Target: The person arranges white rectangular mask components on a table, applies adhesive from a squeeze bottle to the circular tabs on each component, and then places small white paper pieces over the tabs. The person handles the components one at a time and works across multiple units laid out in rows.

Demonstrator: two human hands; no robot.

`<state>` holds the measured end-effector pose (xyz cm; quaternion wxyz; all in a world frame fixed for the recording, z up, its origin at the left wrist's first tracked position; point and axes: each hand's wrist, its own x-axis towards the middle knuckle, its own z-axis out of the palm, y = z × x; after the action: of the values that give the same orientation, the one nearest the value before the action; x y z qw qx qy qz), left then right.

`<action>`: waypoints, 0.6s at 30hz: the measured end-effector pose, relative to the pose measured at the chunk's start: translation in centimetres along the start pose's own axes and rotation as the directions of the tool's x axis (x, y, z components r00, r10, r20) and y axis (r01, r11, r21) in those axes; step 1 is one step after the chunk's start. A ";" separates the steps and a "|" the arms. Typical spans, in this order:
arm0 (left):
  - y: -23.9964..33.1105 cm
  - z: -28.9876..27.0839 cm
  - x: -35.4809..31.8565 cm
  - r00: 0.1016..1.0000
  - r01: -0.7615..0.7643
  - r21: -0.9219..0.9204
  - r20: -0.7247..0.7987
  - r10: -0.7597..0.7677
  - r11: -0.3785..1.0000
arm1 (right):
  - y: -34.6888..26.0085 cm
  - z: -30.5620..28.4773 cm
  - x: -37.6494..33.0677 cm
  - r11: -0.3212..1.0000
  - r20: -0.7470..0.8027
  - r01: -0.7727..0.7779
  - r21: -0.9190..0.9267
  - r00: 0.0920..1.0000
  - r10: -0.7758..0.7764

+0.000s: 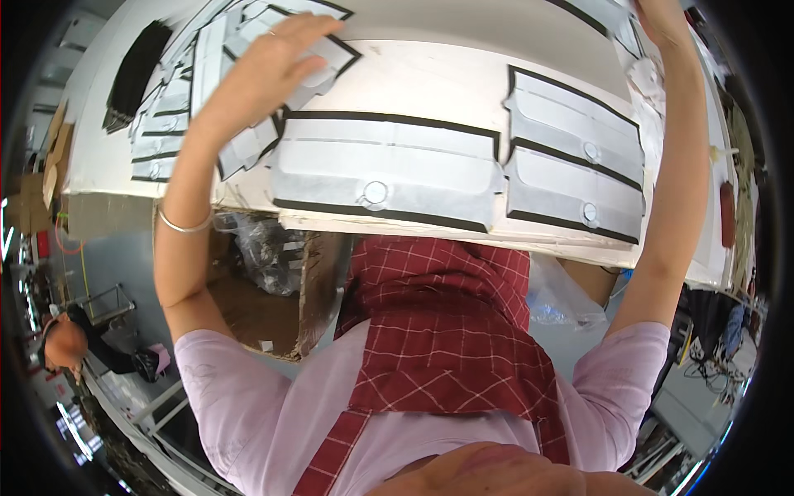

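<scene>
My left hand (279, 64) reaches over the far left of the table with its fingers stretched out and thumb apart. It lies over a spread of flat whitish panels with black edging (231, 37); whether it touches one I cannot tell. Only part of my right hand (659, 21) shows at the top right rim, beside another black-edged panel (600, 12), and its fingertips are cut off. In front of me lies a wide whitish panel (389, 165) with a flap outline and a round button-like disc. Two similar panels (571, 157) overlap to its right.
The white table (397, 83) ends just in front of my red checked apron (455, 331). A stack of black strips (136, 74) lies at the far left. Below the edge stands an open cardboard box (318, 281) with clear plastic. Another person (70, 343) is at the lower left.
</scene>
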<state>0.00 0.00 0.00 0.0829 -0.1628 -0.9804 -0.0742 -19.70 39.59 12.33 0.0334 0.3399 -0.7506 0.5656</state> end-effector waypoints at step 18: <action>-6.1 0.2 8.3 0.994 0.021 0.100 0.108 -0.031 0.995 | 14.1 -12.3 -8.6 0.826 0.156 -0.481 -0.294 0.828 0.538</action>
<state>-9.77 -3.14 0.67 0.0359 -0.1495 -0.9880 -0.0175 -24.93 56.24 1.39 -0.1667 0.1826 -0.8760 0.4141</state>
